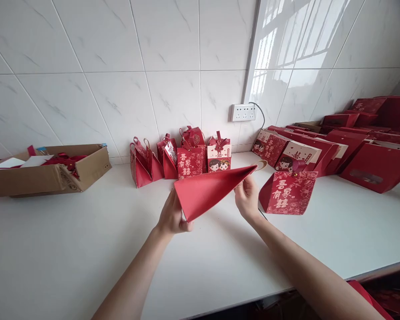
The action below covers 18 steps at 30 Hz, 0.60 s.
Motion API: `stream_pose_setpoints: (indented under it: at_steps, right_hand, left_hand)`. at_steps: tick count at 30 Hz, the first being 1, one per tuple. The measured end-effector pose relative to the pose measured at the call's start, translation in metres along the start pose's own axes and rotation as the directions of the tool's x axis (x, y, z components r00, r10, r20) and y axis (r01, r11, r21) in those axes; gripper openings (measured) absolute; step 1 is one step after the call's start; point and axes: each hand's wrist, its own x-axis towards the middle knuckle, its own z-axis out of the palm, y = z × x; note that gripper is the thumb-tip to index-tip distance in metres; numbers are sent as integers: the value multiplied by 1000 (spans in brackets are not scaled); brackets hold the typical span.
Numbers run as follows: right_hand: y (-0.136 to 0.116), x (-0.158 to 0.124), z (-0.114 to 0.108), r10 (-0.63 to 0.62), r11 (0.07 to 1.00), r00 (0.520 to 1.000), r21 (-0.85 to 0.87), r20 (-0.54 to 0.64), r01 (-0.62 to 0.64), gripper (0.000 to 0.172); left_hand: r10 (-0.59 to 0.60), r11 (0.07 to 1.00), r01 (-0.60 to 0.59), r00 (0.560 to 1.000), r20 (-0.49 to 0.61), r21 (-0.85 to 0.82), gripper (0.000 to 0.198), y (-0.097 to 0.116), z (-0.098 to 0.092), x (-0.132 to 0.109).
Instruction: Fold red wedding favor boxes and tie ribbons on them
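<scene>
Between my two hands I hold a red paper gift box (208, 193) above the white counter, tilted so that a plain triangular side faces me. My left hand (173, 215) is closed around its wide end at the left. With my right hand (248, 198) I pinch the narrow end, where a pale loop (262, 165) sticks out. A finished-looking red gift box (290, 193) with white characters and a ribbon stands just right of my right hand. Behind the held box stand several small red boxes, among them a patterned one (191, 162) and one with cartoon figures (219, 155).
An open cardboard carton (86, 175) with red and white pieces sits at the left. Many red bags and boxes (373, 166) crowd the right side. A power strip (243, 113) with a black cable is on the tiled wall. The counter's front edge (273, 295) runs below my right arm.
</scene>
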Motion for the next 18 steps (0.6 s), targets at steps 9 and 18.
stream_pose_setpoints:
  at_steps: [9,18]
  right_hand:
    - [3,6,-1,464,768,802,282,376,-575,32]
    - [-2,-14,12,597,370,355,145,720,-918,15]
  left_hand:
    - [159,987,-160,986,-40,-5,69,22,0,12]
    - [224,974,-225,974,-45,-8,72,37,9,13]
